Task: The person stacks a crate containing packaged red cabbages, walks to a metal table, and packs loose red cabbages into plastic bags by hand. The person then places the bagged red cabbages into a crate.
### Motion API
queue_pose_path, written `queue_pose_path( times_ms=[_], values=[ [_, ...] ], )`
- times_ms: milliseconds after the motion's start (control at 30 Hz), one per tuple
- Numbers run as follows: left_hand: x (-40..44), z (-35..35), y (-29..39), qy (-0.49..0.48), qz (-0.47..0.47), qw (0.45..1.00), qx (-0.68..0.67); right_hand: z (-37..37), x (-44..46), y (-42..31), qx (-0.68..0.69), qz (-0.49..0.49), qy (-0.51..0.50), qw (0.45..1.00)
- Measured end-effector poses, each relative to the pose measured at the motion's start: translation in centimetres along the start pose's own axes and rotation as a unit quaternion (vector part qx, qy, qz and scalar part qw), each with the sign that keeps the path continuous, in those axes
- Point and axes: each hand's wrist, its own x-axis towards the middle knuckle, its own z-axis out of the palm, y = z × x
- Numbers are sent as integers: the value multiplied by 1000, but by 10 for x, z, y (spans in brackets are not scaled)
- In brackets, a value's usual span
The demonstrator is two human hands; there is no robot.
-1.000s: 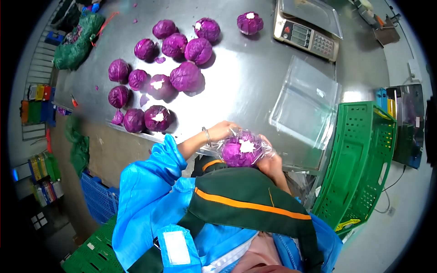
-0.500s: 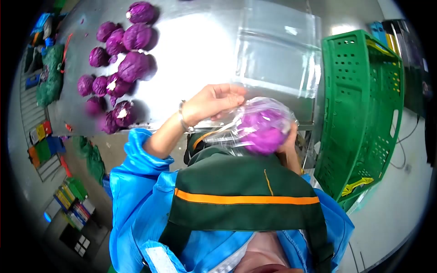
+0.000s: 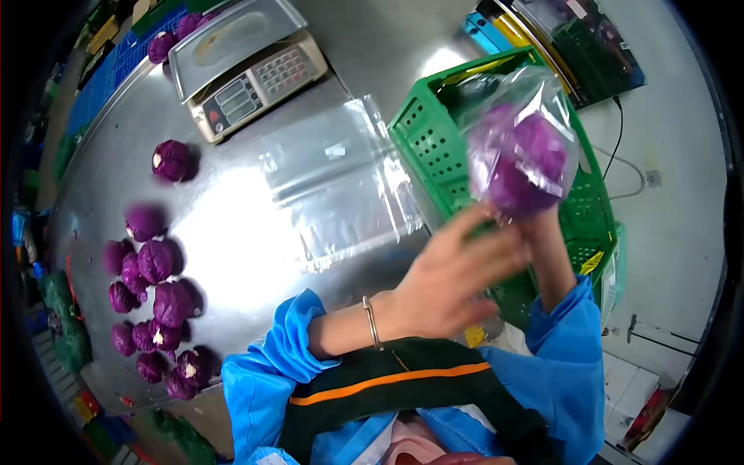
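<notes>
Markings: none readable

Item one: tabletop scale [image 3: 256, 87], with display windows [image 3: 234, 98], figures too small to read; keypad [image 3: 280, 75], key legends likewise too small; and red mark [image 3: 214, 116] beside the display, its form unclear. Item two: flat clear bags [image 3: 310, 198], with small white patch [image 3: 335, 150], label or glare, which could not be told. Item three: dark glossy panel [image 3: 608, 66], with pale tag [image 3: 576, 8], any wording illegible.

"Where's the wrapped cabbage [image 3: 518, 159]?"
"Upper right, in the right hand [image 3: 540, 223], in front of the green crate [image 3: 432, 133]."
"The left hand [image 3: 457, 279]?"
"Just below it, blurred."
"The scale [image 3: 256, 89]?"
"Upper left."
</notes>
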Motion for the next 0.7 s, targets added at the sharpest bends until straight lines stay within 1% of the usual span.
queue_pose_path(
  times_ms=[67, 100, 133, 167, 200, 233, 300, 400, 433, 467, 500, 533, 567, 600, 633, 667, 700],
  values=[
    [0, 5, -15, -117, 96, 988, 23, -55, 30, 16, 75, 25, 94, 992],
    [-13, -2, -28, -72, 109, 986, 106, -84, 44, 32, 108, 34, 141, 984],
    [-20, -23, -52, -155, 18, 980, 119, -116, 63, 49, 128, 37, 180, 975],
    [-32, -40, -81, -253, -151, 933, 208, -145, 81, 68, 151, 37, 213, 965],
    [-81, -46, -110, -10, -195, 954, 229, -168, 97, 89, 171, 37, 249, 953],
    [-108, -59, -128, -49, -286, 920, 263, -187, 110, 108, 185, 33, 279, 942],
    [-142, -83, -149, -150, -238, 917, 282, -214, 130, 141, 206, 14, 331, 921],
    [-198, -79, -160, -151, -259, 907, 294, -238, 148, 175, 218, -38, 382, 897],
    [-207, -81, -170, -128, -260, 928, 235, -230, 153, 158, 289, -22, 467, 836],
    [-206, -83, -182, -104, -260, 944, 176, -229, 144, 154, 157, -18, 440, 884],
    [-205, -86, -197, -79, -254, 957, 116, -227, 135, 150, 21, -23, 417, 908],
    [-211, -82, -181, -23, -349, 935, 60, -219, 152, 129, 71, 42, 384, 920],
    [-225, -85, -168, 12, -410, 912, 30, -207, 163, 114, 112, 112, 348, 924],
    [-226, -97, -147, 19, -452, 891, 27, -210, 159, 118, 68, 142, 326, 932],
    [-228, -97, -144, 49, -533, 843, 53, -214, 154, 123, 22, 170, 302, 938],
    [-211, -96, -141, 124, -601, 787, 70, -262, 163, 145, -67, 214, 342, 912],
    [-203, -86, -155, 266, -434, 833, 215, -276, 144, 122, -188, 101, 335, 918]
  ],
)
